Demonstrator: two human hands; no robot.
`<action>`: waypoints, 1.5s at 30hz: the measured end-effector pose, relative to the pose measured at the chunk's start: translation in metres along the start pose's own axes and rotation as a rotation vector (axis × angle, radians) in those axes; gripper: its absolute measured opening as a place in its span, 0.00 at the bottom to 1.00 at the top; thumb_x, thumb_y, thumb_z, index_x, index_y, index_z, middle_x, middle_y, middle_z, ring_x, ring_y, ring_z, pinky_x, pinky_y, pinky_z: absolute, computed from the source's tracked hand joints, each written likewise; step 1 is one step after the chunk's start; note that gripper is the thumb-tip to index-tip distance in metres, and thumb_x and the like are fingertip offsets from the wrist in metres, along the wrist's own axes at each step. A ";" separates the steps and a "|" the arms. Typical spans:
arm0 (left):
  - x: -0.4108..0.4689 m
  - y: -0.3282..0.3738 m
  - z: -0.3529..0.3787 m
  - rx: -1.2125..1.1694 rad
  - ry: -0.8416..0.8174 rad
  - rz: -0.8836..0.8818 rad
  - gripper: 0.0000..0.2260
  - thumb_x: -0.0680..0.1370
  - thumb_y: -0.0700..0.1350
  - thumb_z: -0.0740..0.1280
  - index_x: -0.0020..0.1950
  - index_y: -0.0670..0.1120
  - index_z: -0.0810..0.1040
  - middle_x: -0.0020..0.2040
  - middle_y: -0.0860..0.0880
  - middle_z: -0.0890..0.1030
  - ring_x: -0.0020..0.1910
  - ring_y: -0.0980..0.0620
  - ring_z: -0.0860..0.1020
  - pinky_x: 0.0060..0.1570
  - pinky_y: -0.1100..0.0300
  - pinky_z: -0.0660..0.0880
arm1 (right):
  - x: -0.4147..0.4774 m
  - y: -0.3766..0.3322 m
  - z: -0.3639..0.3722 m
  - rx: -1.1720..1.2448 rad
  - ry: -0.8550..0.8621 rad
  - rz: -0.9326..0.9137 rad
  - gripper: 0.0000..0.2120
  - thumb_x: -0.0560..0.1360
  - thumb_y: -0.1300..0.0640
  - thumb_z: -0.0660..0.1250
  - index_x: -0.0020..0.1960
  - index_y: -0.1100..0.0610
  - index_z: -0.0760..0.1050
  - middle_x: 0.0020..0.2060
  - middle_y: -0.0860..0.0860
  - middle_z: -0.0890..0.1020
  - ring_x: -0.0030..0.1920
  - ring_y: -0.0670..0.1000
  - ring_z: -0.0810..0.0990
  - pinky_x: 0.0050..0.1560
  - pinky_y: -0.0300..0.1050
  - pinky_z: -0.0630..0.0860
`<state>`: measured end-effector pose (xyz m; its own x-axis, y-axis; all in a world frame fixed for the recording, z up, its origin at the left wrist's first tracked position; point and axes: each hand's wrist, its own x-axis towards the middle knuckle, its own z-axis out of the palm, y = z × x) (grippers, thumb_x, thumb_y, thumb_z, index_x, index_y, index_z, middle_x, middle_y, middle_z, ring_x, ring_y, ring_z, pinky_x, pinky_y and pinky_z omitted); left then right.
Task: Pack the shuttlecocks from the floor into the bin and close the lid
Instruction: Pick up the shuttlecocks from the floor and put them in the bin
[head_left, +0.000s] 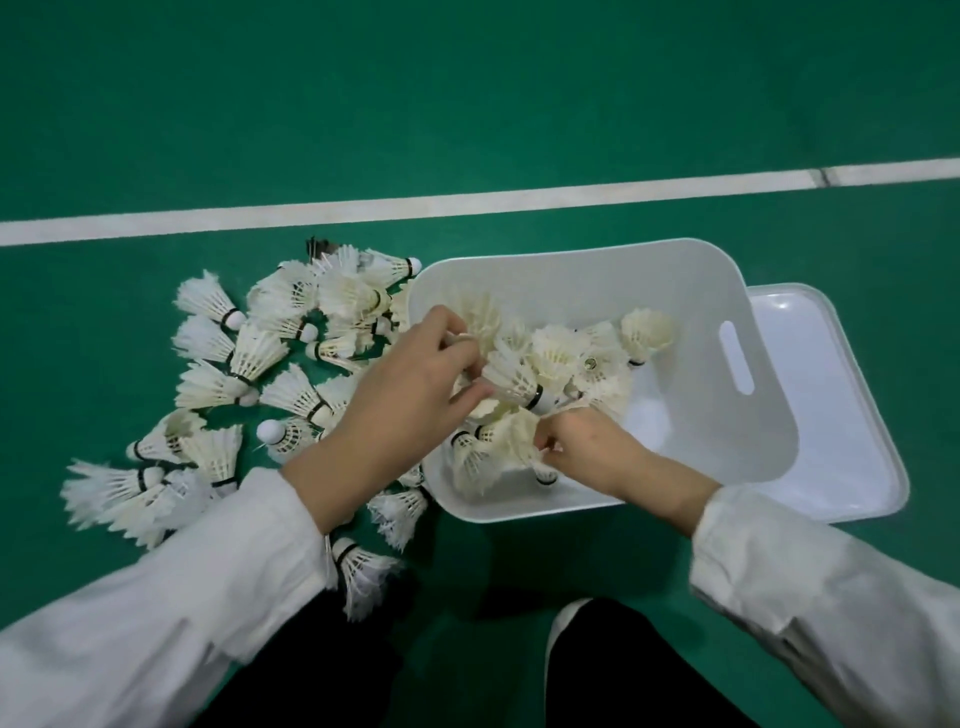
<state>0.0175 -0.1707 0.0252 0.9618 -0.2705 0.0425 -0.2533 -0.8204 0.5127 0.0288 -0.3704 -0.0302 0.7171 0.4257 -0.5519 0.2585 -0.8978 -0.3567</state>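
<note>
Several white feather shuttlecocks (244, 358) lie scattered on the green floor left of an open white plastic bin (717, 415). More shuttlecocks (566, 358) are piled in the bin's left half. My left hand (410, 384) reaches over the bin's left rim, its fingers curled round a shuttlecock (475, 325) whose feathers stick out beyond them. My right hand (587, 441) is inside the bin near the front, pinching the feathers of another shuttlecock (514, 436). The white lid (841, 415) lies flat on the floor under and to the right of the bin.
A white court line (467, 202) crosses the floor behind the bin. One shuttlecock (363, 571) lies close to my knees, near my left sleeve. My dark trousers and a shoe (571, 623) are at the bottom of the view.
</note>
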 end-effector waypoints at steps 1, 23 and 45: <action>0.000 0.000 0.001 0.006 -0.002 -0.006 0.09 0.74 0.51 0.68 0.44 0.45 0.76 0.51 0.49 0.71 0.46 0.51 0.73 0.41 0.51 0.75 | 0.002 -0.001 0.000 -0.005 -0.037 -0.004 0.11 0.74 0.62 0.63 0.55 0.58 0.79 0.53 0.55 0.82 0.55 0.55 0.78 0.53 0.43 0.72; 0.002 0.035 0.006 -0.094 -0.076 -0.021 0.07 0.75 0.48 0.66 0.47 0.46 0.74 0.48 0.52 0.68 0.41 0.54 0.73 0.39 0.55 0.73 | -0.026 -0.039 -0.040 0.476 0.365 -0.131 0.30 0.70 0.59 0.69 0.63 0.58 0.55 0.57 0.57 0.74 0.53 0.57 0.78 0.52 0.57 0.76; -0.014 0.019 0.019 0.034 -0.092 0.051 0.04 0.74 0.46 0.68 0.46 0.47 0.78 0.44 0.52 0.77 0.47 0.50 0.73 0.41 0.61 0.66 | 0.028 0.056 -0.021 -0.007 0.089 0.185 0.11 0.73 0.54 0.69 0.47 0.63 0.78 0.67 0.59 0.68 0.62 0.57 0.73 0.57 0.43 0.68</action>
<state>-0.0024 -0.1922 0.0179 0.9344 -0.3561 -0.0125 -0.3063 -0.8206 0.4826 0.0770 -0.4112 -0.0504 0.8070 0.2423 -0.5386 0.1213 -0.9605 -0.2504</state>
